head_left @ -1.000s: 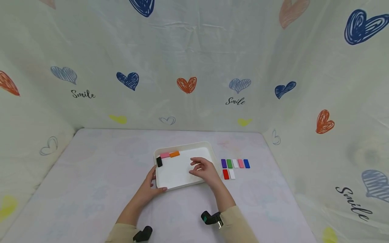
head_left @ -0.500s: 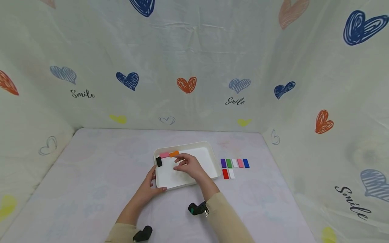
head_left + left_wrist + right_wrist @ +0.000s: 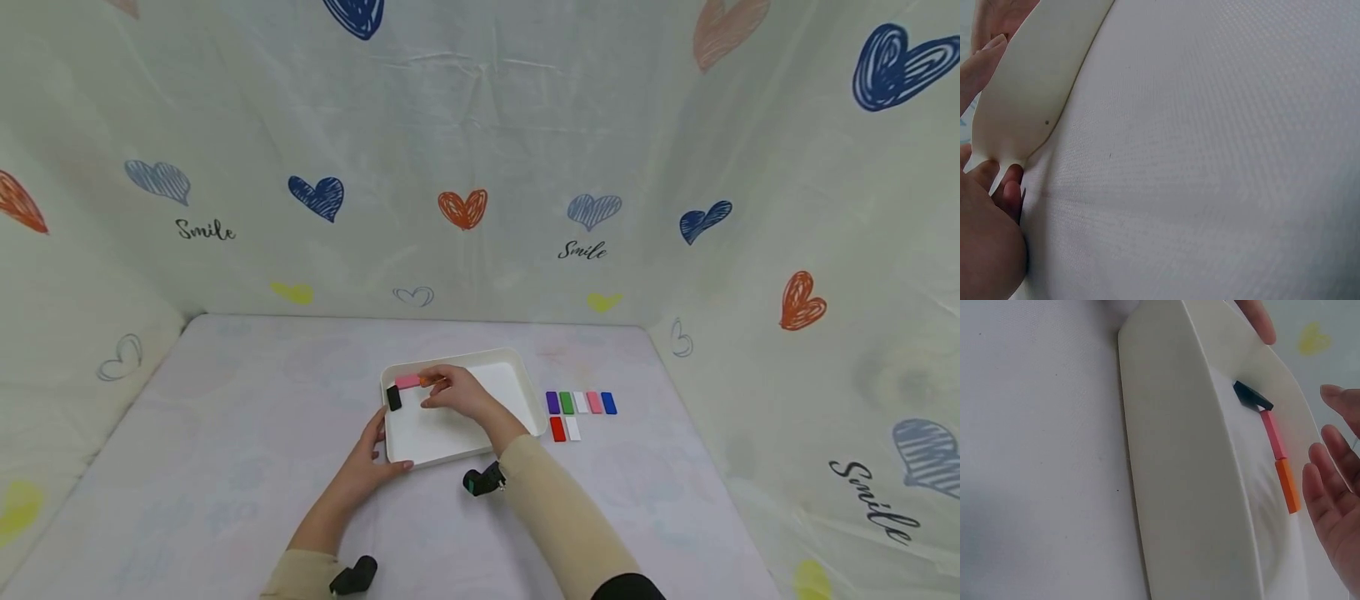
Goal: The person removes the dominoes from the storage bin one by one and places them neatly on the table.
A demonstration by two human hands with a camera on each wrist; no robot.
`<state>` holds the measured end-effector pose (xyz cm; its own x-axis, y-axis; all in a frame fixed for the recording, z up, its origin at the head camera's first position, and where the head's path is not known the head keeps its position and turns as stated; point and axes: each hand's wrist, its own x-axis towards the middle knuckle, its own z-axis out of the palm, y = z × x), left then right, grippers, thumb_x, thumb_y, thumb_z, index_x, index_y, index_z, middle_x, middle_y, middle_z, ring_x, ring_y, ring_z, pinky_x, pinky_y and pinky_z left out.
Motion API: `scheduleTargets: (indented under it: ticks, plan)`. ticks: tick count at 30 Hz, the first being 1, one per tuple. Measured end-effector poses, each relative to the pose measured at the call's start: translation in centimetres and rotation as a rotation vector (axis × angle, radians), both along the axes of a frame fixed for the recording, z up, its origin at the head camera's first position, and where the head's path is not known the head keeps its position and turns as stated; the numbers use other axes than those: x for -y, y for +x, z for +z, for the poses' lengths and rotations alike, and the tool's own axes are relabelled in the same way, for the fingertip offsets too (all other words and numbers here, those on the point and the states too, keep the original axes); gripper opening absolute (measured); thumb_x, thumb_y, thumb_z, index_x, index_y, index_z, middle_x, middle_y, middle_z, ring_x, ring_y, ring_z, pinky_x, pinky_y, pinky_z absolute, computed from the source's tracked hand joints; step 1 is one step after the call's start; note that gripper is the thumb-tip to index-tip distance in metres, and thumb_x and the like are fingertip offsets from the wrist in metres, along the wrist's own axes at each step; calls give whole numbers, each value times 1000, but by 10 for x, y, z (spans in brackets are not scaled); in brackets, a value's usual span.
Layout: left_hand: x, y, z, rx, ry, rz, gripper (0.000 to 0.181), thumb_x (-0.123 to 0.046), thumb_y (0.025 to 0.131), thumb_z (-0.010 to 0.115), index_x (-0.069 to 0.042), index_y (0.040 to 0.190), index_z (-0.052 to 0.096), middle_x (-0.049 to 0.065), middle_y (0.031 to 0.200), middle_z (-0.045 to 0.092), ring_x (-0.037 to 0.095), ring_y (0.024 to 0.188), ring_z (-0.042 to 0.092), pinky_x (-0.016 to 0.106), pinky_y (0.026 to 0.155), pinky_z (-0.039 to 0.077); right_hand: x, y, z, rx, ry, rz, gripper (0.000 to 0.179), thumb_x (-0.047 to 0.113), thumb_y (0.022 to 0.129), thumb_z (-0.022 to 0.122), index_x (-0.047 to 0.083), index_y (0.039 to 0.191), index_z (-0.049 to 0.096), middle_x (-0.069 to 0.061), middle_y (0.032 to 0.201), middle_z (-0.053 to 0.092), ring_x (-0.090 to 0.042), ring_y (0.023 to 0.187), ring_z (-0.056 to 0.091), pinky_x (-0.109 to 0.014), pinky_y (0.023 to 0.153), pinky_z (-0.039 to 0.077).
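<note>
A white rectangular tray [image 3: 498,385] lies on the table. My left hand [image 3: 360,465] grips its near left corner, thumb along the front rim and fingers at the left wall. Inside, a black block [image 3: 393,397] stands along the left wall. A pink block [image 3: 407,382] and an orange block [image 3: 1288,486] lie end to end along the far wall. My right hand [image 3: 461,392] is over the tray with its fingertips at the orange block, overlapping it in the head view. In the right wrist view those fingers are loosely extended, with nothing between them.
Right of the tray, a row holds purple [image 3: 552,402], green [image 3: 566,402], white [image 3: 581,402], pink [image 3: 594,402] and blue [image 3: 609,402] blocks. Red [image 3: 557,429] and white [image 3: 573,429] ones lie below it. A heart-printed curtain [image 3: 517,267] hangs behind the table [image 3: 262,417].
My right hand has moved left and away from me across the tray to the orange block, now partly covering it. My left hand stays on the tray's corner.
</note>
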<state>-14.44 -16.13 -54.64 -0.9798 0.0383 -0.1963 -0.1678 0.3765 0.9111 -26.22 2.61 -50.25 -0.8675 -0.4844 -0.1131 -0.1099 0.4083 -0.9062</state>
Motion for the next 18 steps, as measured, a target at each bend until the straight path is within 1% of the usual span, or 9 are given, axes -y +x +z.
scheduleTargets:
  ticks: [3, 6, 10, 12, 18]
  plan:
    - [1, 0, 0, -1, -2, -5, 107, -25, 77, 84, -12, 156, 13, 23, 151, 32, 37, 133, 34, 58, 108, 30, 4, -6, -1, -18, 17, 21, 46, 9, 84, 76, 11, 128, 63, -2, 117, 64, -15, 101, 58, -29, 85, 51]
    - [1, 0, -1, -5, 6, -2, 108, -24, 76, 85, -11, 156, 13, 23, 152, 31, 37, 133, 34, 59, 107, 30, 8, -10, -2, -36, 40, 35, 47, 12, 85, 76, 15, 129, 63, 1, 122, 62, -16, 111, 57, -32, 94, 48]
    - [1, 0, -1, -11, 6, 2, 107, -24, 76, 85, -11, 156, 14, 23, 152, 30, 37, 132, 35, 59, 107, 31, 12, -14, -3, -18, 71, 52, 50, 15, 85, 77, 21, 131, 62, 4, 131, 59, -19, 122, 52, -39, 103, 43]
    - [1, 0, -1, -14, 4, 4, 107, -23, 76, 85, -11, 156, 15, 22, 152, 30, 37, 132, 36, 59, 107, 31, 15, -16, -4, -18, 89, 72, 51, 15, 83, 78, 21, 131, 62, 4, 134, 57, -19, 126, 49, -41, 105, 40]
    - [1, -1, -3, -23, 5, 11, 107, -21, 75, 86, -11, 156, 16, 23, 148, 36, 36, 130, 38, 57, 106, 33, 24, -21, -10, -58, 157, 147, 56, 12, 80, 82, 18, 132, 61, 2, 139, 54, -18, 134, 41, -38, 111, 32]
